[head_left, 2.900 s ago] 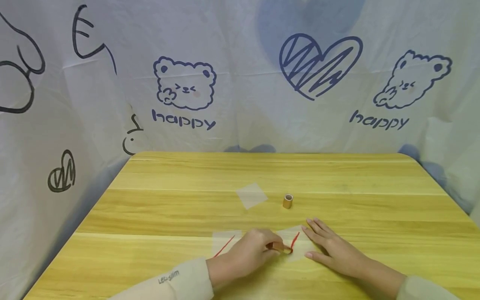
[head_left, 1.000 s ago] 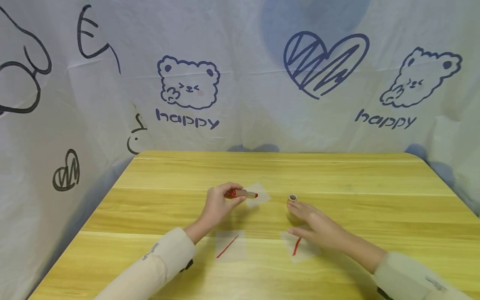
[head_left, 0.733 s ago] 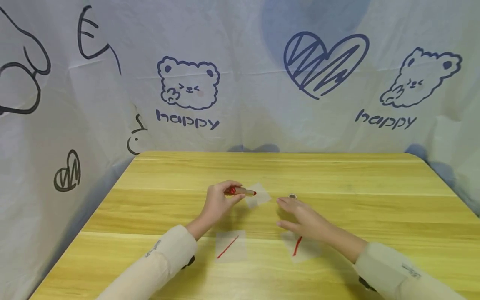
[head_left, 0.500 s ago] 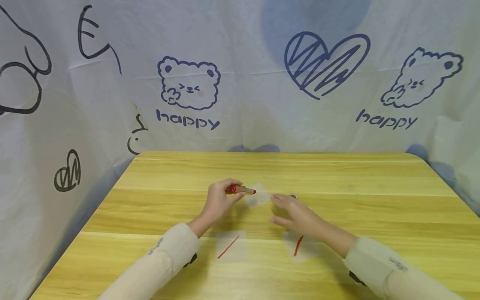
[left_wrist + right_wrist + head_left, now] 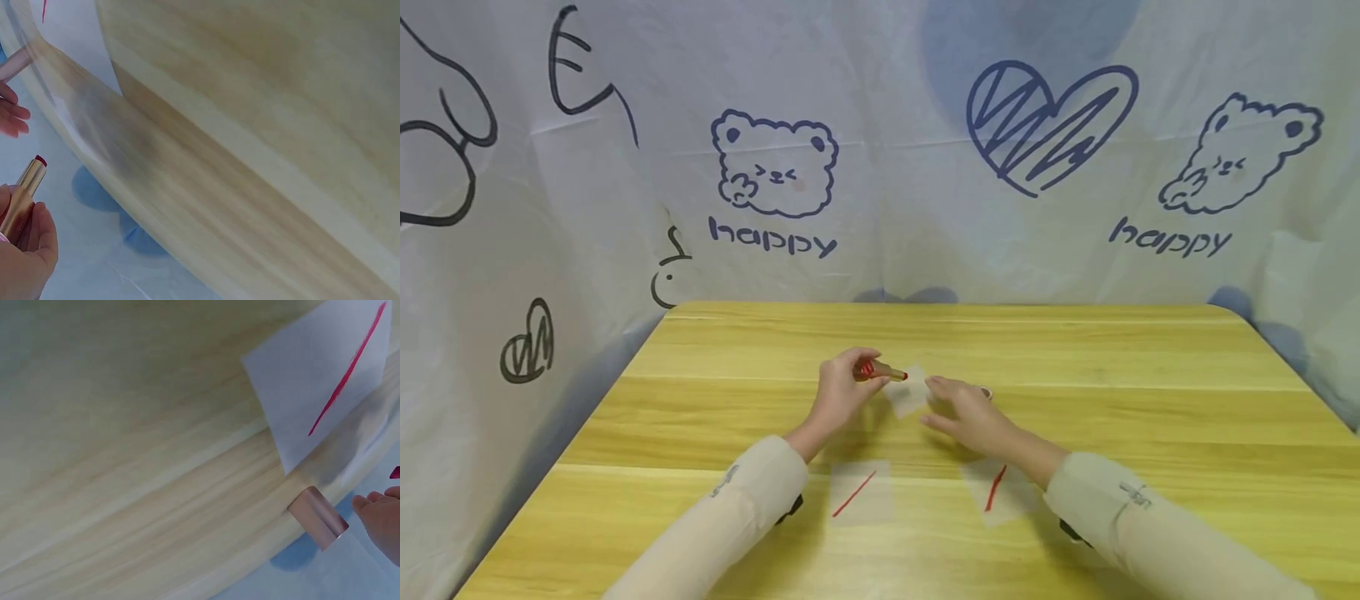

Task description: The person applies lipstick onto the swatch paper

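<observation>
We see a wooden table (image 5: pixel 1097 354) before a doodled curtain (image 5: pixel 898 225) — left hand (image 5: pixel 840 390) pinching a lipstick (image 5: pixel 887 371), right hand (image 5: pixel 976 419), thumb and fingers apart, apparently hovering beside a paper (image 5: pixel 904 400).

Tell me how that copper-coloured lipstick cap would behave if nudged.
Standing upright and taller than wide, the lipstick cap would probably tip under a high push. Its round sides suggest it could then roll. Its shiny surface may be slippery.
</observation>
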A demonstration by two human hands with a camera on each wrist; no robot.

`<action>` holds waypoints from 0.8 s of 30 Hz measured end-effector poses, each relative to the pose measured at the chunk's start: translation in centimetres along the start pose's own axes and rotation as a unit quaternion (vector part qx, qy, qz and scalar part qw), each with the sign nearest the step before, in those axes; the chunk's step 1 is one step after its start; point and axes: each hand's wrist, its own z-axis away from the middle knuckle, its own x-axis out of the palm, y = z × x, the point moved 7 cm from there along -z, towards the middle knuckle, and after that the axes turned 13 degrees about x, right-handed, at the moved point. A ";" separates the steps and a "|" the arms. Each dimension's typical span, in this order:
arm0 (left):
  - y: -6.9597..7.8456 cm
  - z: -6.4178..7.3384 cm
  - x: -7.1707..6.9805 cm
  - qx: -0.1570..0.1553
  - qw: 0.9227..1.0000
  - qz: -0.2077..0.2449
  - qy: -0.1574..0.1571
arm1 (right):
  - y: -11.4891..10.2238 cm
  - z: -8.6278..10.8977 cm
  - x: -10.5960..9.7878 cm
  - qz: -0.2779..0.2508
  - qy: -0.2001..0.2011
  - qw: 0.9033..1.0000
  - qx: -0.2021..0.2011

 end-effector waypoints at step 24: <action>-0.5 -0.8 1.1 -0.015 1.000 -0.003 -0.015 | 1.6 -4.1 2.2 0.063 -0.057 0.992 0.095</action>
